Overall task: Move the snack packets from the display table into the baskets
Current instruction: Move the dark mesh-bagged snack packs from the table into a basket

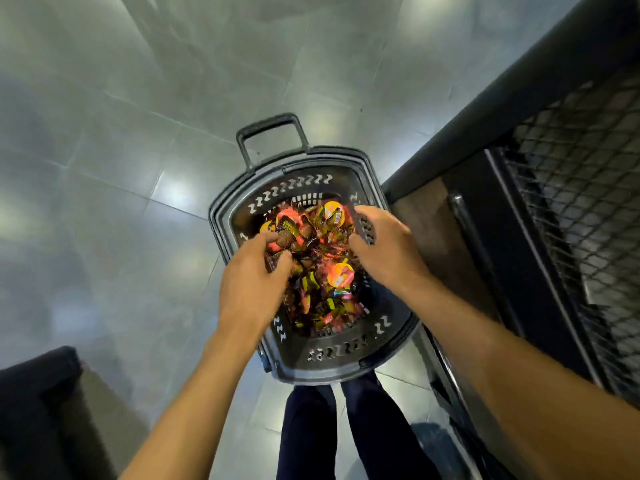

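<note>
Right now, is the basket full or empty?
Partly full: packets cover the floor of the basket in a loose pile, and its slotted walls show bare above them.

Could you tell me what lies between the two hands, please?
Head view: snack packets heaped in the basket show between the left hand and the right hand.

Head-worn wide-angle view — steeply downward, close above the basket point(346, 370) on the floor point(121, 168)

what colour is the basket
The basket is dark grey with zigzag slots; the head view shows it best.
</note>
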